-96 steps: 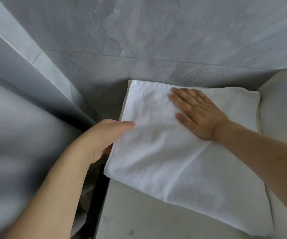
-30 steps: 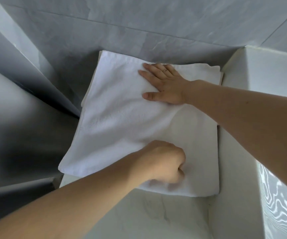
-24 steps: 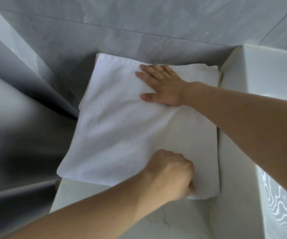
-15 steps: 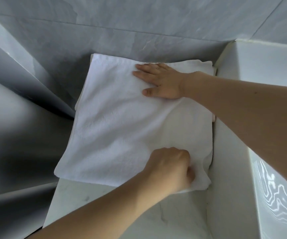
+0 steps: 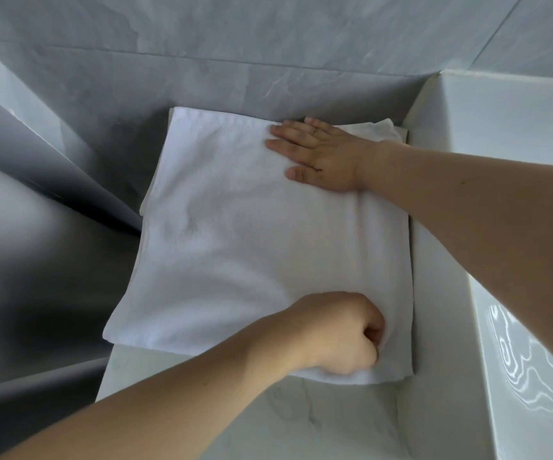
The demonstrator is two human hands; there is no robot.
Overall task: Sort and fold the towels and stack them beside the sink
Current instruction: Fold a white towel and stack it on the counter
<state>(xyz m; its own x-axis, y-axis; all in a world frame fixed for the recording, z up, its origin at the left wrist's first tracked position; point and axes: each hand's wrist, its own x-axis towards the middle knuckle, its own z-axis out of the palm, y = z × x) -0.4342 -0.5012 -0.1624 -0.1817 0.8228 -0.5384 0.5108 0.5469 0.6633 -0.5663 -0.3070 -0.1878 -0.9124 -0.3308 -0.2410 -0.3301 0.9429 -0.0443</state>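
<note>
The white towel (image 5: 251, 247), already folded to a rough square, lies on the pale table (image 5: 301, 423), its far edge against the grey tiled wall (image 5: 268, 44) and its right edge just beside the raised wall of the sink (image 5: 514, 161). More white layers show beneath it at its far right corner, so it looks to be the top of a stack. The right hand (image 5: 321, 157) lies flat on the towel's far part, fingers (image 5: 288, 132) straight and close together, thumb out toward the towel's middle. The left hand (image 5: 341, 333) is at the towel's near right corner, fingers curled into the cloth and seemingly pinching it, though the fingertips are hidden. The step in hand appears to be squaring and smoothing the towel. To do it well, the flat hand should serve as an anchor so the layers do not slide, while the pinching hand draws the near corner taut and lines it up with the towel's right edge along the sink wall. The towel's left side overhangs the table's left edge, so pulling toward the sink would probably seat it better. A light pull should suffice; a hard tug could bunch the fold.
</note>
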